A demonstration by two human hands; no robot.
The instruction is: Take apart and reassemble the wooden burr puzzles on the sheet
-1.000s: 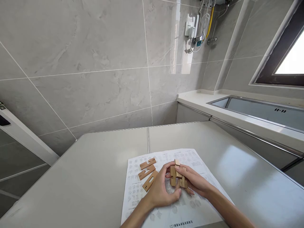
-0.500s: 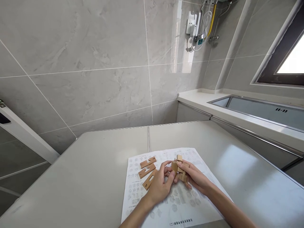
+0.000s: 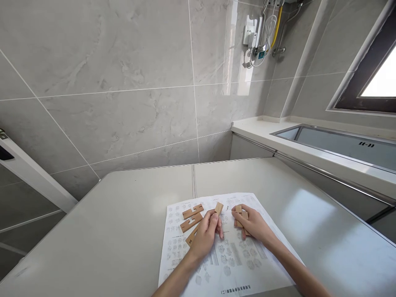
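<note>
My left hand point(image 3: 208, 229) is closed on a small wooden puzzle piece point(image 3: 218, 208), whose pale end sticks up past the fingertips. To the right, my right hand point(image 3: 252, 222) grips a cluster of joined wooden puzzle pieces point(image 3: 245, 215), partly covered by its fingers. A gap of bare paper separates the two hands. Beside my left hand lie three flat notched wooden pieces: the top one point(image 3: 193, 211), a middle one point(image 3: 191, 222), and a lowest one point(image 3: 191, 239) marked 2, which the hand partly hides. Beneath everything is a printed instruction sheet point(image 3: 229, 272) with small diagrams.
The sheet lies on a pale table point(image 3: 117, 231) with a seam running through it. A grey tiled wall point(image 3: 123, 115) stands behind. At the right are a counter with a sink point(image 3: 334, 142) and a window; pipes and a socket point(image 3: 249, 35) are above.
My hands have moved apart. The left now holds a single piece away from the cluster, which stays in my right hand. The flat pieces on the paper have not moved.
</note>
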